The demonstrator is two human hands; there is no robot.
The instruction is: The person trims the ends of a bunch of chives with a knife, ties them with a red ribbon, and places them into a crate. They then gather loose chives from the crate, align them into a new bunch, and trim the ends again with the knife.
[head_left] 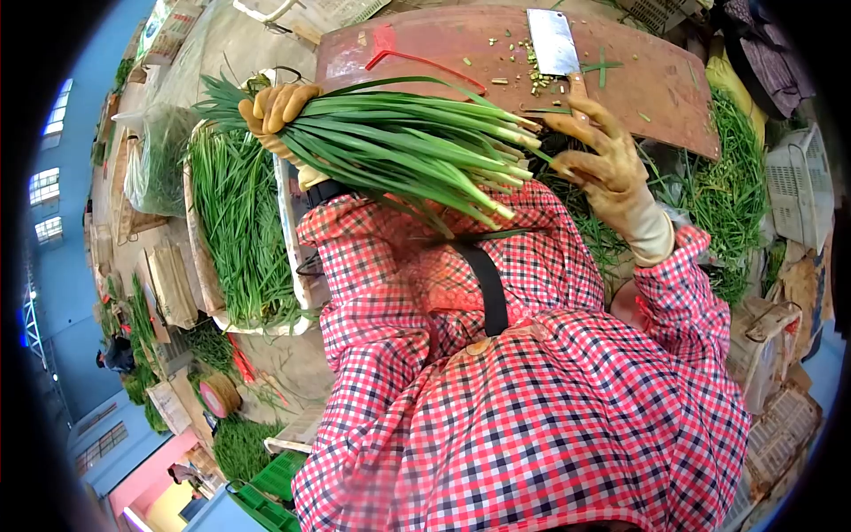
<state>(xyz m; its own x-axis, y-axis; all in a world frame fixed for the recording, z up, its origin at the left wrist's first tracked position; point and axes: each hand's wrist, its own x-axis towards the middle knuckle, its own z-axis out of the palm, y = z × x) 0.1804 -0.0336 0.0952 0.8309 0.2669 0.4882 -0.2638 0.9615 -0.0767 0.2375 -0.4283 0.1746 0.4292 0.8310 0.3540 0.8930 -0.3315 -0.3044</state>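
My left hand (277, 115), in a yellowed work glove, is closed around the leafy end of a bunch of garlic chives (399, 133). The bunch lies sideways above my lap, its pale cut stalk ends pointing right. Beside those ends is my gloved right hand (607, 168), with thumb and fingers pinching a thin green stalk (539, 154). Just beyond it, a cleaver (554, 44) rests on a reddish-brown board (425, 49), its wooden handle toward me. Chopped stalk bits (538, 82) are scattered by the blade.
A bent red strip (425, 69) lies on the board. At left stands a white crate (297, 239) filled with long greens (239, 213). Loose greens (727, 177) are heaped at right, near a grey plastic crate (800, 186). A green crate (275, 488) sits at lower left.
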